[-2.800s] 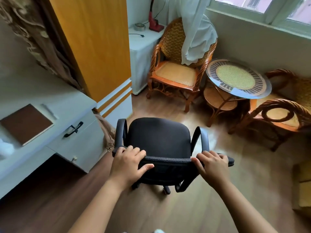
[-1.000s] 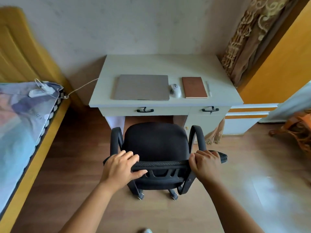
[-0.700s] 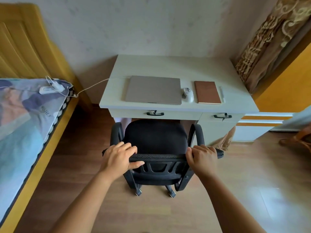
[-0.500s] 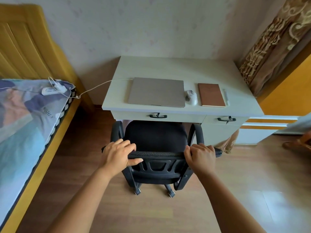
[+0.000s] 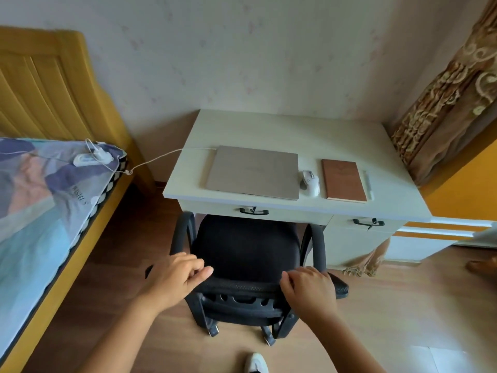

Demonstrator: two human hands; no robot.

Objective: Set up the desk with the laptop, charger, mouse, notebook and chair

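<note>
Chair (image 5: 248,254) stood on the wood floor directly before the desk (image 5: 293,130), front of its seat just under the centre drawer handle (image 5: 254,211), armrests flanking the opening. Left hand (image 5: 177,278) sat at 9 o'clock on the backrest top, fingers loosely curled, apparently off the rim and holding nothing. Right hand (image 5: 309,288) sat at 3 o'clock, fingers bent over the rim; whether it truly gripped could not be told.

On the desk: closed laptop (image 5: 252,172) at centre, mouse (image 5: 309,182) just beside it at 3 o'clock, notebook (image 5: 344,180) beyond the mouse. Charger (image 5: 92,157) lay on the bed at 9 o'clock, its cable (image 5: 158,158) spanning the gap to the laptop.

Risks, as judged:
- One-handed push from the right side could swivel the chair on its castors and knock an armrest against the drawer front.
- Hanging cable could snag and drag the laptop.
- Charger could slide off the bedding.
</note>
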